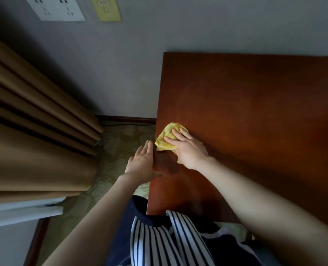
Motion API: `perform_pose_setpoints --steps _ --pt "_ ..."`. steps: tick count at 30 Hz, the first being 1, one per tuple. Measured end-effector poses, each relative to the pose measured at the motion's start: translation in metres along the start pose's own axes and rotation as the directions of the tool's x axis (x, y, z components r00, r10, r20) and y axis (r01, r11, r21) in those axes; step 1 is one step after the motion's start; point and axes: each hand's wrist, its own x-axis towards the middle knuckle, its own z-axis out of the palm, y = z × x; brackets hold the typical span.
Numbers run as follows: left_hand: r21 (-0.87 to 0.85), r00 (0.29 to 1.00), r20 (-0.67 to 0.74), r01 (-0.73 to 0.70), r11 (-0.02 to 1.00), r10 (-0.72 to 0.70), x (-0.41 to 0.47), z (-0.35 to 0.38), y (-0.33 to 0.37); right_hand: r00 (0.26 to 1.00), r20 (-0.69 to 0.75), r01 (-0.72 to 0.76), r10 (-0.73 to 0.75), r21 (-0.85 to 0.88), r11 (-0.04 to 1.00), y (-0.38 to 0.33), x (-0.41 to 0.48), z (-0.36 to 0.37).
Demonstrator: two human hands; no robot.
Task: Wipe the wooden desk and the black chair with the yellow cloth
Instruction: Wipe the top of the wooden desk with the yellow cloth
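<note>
Reddish wooden desk [255, 112], yellow cloth [166, 141] at its left edge

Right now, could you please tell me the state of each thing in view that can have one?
yellow cloth: crumpled, lying on the desk near its left edge
right hand: fingers straight, pressing on the cloth
left hand: open, at the desk's left edge, holding nothing
wooden desk: bears the cloth
curtain: hanging in folds
wall sockets: nothing plugged in
</note>
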Motion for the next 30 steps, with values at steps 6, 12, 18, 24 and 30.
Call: perform_pose_setpoints --steps 6,12,18,24,30 --pt "0.008 0.999 0.046 0.024 1.0 -0.024 0.025 -0.015 0.012 0.999 0.049 0.01 -0.007 -0.055 0.998 0.014 0.049 -0.025" --pt "0.138 0.995 0.095 0.023 0.99 -0.037 0.053 -0.027 0.021 0.998 -0.022 -0.061 0.06 -0.024 0.998 0.012 0.085 -0.042" --pt "0.189 0.996 0.092 -0.019 0.982 0.001 0.064 -0.026 0.011 0.99 -0.081 -0.114 0.117 0.041 0.993 0.012 0.124 -0.06" --pt "0.036 0.997 0.069 -0.039 0.999 0.036 0.06 -0.018 0.001 0.976 -0.111 -0.187 0.186 0.008 0.982 0.001 0.13 -0.053" --pt "-0.141 0.998 0.026 -0.051 0.989 0.055 0.045 -0.007 -0.019 0.987 -0.091 -0.139 0.133 -0.065 0.988 0.0 0.112 -0.049"
